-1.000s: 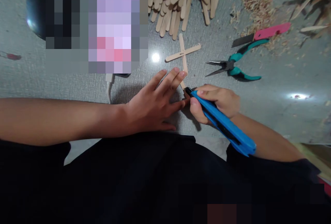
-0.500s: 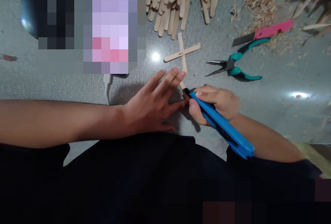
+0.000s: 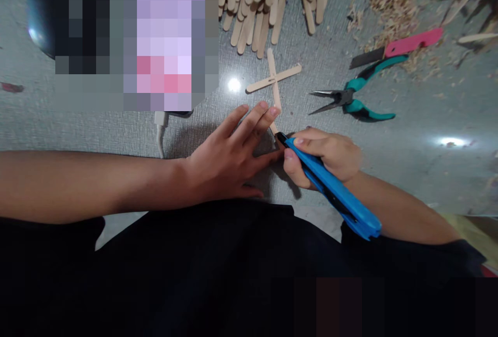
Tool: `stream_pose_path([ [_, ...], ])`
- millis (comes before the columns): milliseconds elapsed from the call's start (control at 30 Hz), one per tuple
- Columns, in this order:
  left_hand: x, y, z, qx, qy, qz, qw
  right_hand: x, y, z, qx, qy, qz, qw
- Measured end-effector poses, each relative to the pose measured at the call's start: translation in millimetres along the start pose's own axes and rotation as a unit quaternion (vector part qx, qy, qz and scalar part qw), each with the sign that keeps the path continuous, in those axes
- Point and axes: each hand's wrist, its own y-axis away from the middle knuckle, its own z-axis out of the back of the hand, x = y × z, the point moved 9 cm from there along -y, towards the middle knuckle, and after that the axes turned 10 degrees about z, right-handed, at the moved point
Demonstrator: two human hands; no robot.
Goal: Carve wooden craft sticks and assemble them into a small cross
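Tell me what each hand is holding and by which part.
The right hand grips the blue utility knife near its blade end. The left hand grips nothing; its fingers press flat on the wooden stick cross.

Bare forearms, no sleeves visible; black garment over lap.

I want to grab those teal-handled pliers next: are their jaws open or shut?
Open. The teal-handled needle-nose pliers lie flat on the grey floor, their two pointed tips spread apart and the handles splayed.
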Motion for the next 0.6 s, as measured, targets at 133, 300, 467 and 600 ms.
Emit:
stream_pose_path([
  [133,-1.0,-1.6,0.9,0.014,0.002,0.002,1.0,18.3,-4.2,10.4,-0.067,0.032,0.098,0.992],
  [300,-1.0,-1.6,1.4,0.008,0.004,0.0,1.0,23.8,-13.5,8.9,-0.011,0.048,0.106,0.993],
  [467,0.6,0.1,-0.1,0.019,0.007,0.006,1.0,24.7,-16.1,12.1,-0.014,0.038,0.108,0.993],
  [600,0.3,1.2,0.2,0.016,-0.001,0.005,1.0,24.0,-12.6,14.3,-0.061,0.032,0.13,0.989],
])
